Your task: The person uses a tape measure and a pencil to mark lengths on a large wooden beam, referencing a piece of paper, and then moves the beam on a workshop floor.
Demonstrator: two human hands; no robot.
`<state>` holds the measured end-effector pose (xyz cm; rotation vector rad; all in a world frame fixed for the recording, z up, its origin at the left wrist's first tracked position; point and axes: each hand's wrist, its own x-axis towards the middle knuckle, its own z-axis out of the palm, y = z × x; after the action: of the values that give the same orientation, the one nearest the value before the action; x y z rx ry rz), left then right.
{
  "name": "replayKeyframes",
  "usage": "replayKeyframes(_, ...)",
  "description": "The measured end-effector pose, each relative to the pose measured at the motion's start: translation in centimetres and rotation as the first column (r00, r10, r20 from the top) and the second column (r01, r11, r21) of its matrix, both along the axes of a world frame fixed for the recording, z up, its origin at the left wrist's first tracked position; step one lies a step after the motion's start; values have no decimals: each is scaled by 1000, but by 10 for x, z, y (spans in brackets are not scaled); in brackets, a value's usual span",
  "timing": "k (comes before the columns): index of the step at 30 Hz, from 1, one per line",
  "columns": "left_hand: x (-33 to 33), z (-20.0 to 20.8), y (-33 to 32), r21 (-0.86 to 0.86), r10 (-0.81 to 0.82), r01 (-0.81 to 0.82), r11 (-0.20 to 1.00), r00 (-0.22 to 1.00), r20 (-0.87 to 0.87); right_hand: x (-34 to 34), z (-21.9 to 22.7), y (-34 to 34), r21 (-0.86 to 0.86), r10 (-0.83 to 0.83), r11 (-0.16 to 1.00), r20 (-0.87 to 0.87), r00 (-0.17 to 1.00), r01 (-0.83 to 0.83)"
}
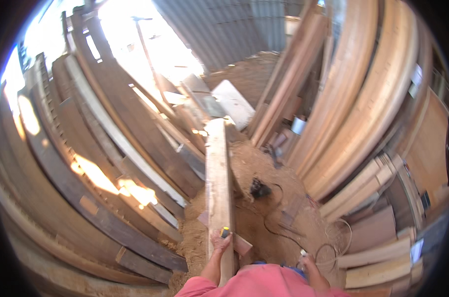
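A long squared wooden beam (217, 183) runs lengthwise in front of me. My left hand (219, 243) rests at the near part of the beam and is closed around a yellow and black tape measure (225, 232). A short board (242, 244) lies crosswise under the beam beside that hand. Low on the right, away from the beam, my right hand (309, 262) is closed on a small white object (303, 252) whose kind is too small to make out. The pink sleeves of both arms show at the lower edge.
A black power tool (259, 189) sits on the sawdust-covered ground (256, 222) right of the beam, with a dark cord (279, 232) trailing toward me. Long planks (111, 133) lean along the left, and thick boards (368, 99) stand on the right. A corrugated metal wall (224, 32) is behind.
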<state>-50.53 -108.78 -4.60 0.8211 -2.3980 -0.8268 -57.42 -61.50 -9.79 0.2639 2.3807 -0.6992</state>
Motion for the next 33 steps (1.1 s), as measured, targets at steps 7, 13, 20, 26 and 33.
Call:
replayKeyframes(7,-22,15,17,421,6,15,907,999,-50,-8,-18,65,84,143,988,-169,975,-130)
replayKeyframes(13,-37,35,126,398,-470,466,790,878,-95,41,-3,110,-237,-505,844,-48,862,481)
replayKeyframes(20,-88,16,292,522,-942,787,329,314,121,49,97,96,-702,-543,179,514,664,689)
replayKeyframes(26,-105,117,483,263,-900,964,-31,-141,413,51,114,165,-741,-524,-178,628,575,647)
replayKeyframes(33,-51,112,650,868,-958,460,-185,-280,-56,109,105,340,-719,-724,-224,575,382,658)
